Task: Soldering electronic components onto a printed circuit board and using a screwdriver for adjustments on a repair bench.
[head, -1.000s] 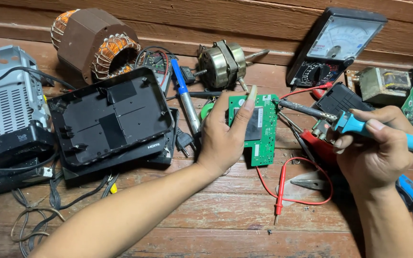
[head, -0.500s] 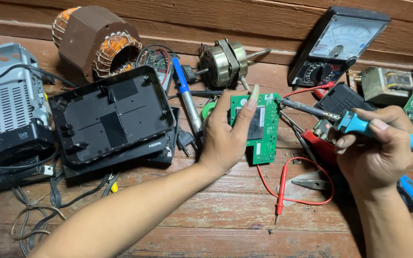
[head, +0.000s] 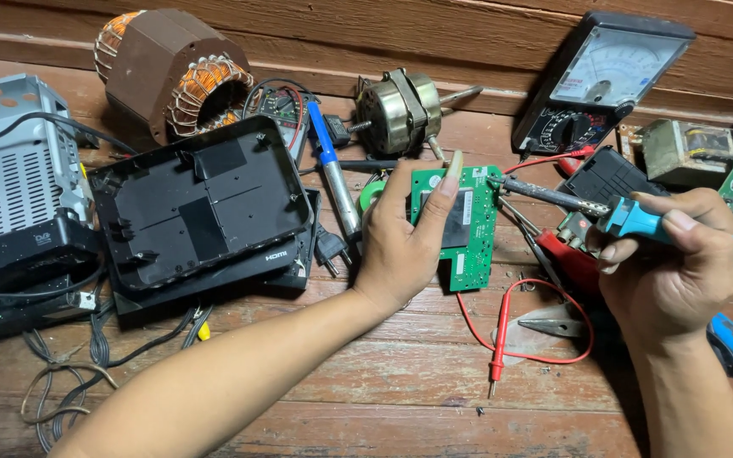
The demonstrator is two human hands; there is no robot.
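Note:
My left hand (head: 405, 237) presses on a small green circuit board (head: 468, 233) lying on the wooden floor, fingers spread across its left half. In my right hand (head: 668, 271) I grip a blue-handled soldering iron (head: 638, 219); its metal tip reaches left and touches the board's upper right corner. A red test lead (head: 502, 339) curls on the planks just below the board.
An open black plastic case (head: 197, 203) lies left of my arm, with a grey metal box (head: 10, 178) beyond it. A copper-wound stator (head: 176, 72), a small motor (head: 396, 110), a second soldering iron (head: 332, 174) and an analog multimeter (head: 604, 80) line the back. Pliers (head: 553, 324) rest at lower right.
Both hands hold nearly the same pose. The soldering iron tip has stayed at the board's upper right corner, shifting only slightly.

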